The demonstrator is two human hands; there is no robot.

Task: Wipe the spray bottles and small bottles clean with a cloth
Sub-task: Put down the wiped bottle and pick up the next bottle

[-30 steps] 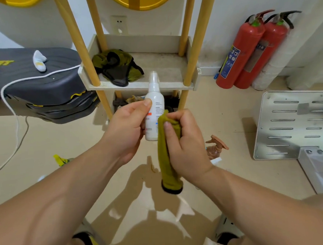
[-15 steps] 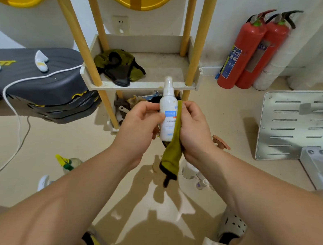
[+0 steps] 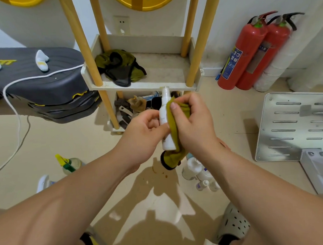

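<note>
A white spray bottle [image 3: 165, 120] with a clear cap stands upright in the air in front of the shelf. My left hand [image 3: 144, 133] grips its lower body from the left. My right hand [image 3: 192, 124] holds an olive-green cloth [image 3: 173, 133] pressed around the bottle's right side, the thumb on the cloth near the neck. The cloth's end hangs below the bottle. On the floor lie a green-and-yellow trigger spray bottle [image 3: 68, 164], a white bottle [image 3: 43, 183] at the left, and several small white bottles [image 3: 197, 172] below my right wrist.
A white shelf with yellow posts [image 3: 145, 85] stands ahead, holding a green-black cloth [image 3: 119, 68] and clutter below. A dark padded bench [image 3: 37, 80] with a white cord is left. Two red fire extinguishers [image 3: 252, 52] and a perforated metal panel [image 3: 295, 124] are right.
The bottle has turned so its blue label faces away. My right hand moved the cloth up toward the neck and bunched it. Both hands shifted slightly right.
</note>
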